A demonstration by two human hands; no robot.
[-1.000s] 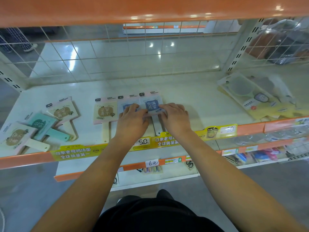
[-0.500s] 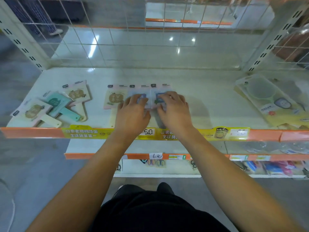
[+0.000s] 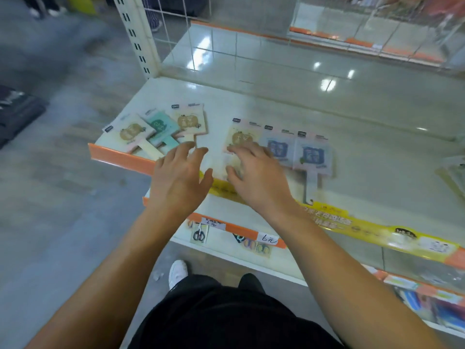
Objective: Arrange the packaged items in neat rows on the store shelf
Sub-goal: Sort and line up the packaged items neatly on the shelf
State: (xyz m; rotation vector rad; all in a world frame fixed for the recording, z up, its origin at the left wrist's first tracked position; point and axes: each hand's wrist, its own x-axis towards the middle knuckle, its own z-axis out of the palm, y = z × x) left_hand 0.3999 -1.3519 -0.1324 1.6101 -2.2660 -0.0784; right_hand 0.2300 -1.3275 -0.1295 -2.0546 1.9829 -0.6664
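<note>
Three packaged paddle-shaped items lie side by side on the white shelf (image 3: pixel 364 157): a cream one (image 3: pixel 239 136), a blue one (image 3: pixel 278 147) and a second blue one (image 3: pixel 313 156). Further left, a loose overlapping pile holds a cream pack (image 3: pixel 130 132), a teal pack (image 3: pixel 161 125) and another cream pack (image 3: pixel 188 120). My left hand (image 3: pixel 180 177) hovers open over the shelf's front edge, just right of the pile. My right hand (image 3: pixel 259 177), fingers spread, rests over the lower part of the cream pack in the row and hides it.
An orange price rail (image 3: pixel 120 158) with a yellow label strip (image 3: pixel 377 230) runs along the shelf front. A white upright post (image 3: pixel 137 36) and a wire grid back stand behind. A lower shelf holds small goods and a "6元" tag (image 3: pixel 269 239). More packs lie at far right (image 3: pixel 453 172).
The view has swung left. Both hands have left the blue packs and moved left: the left hand toward the loose pile, the right hand onto the cream pack in the row.
</note>
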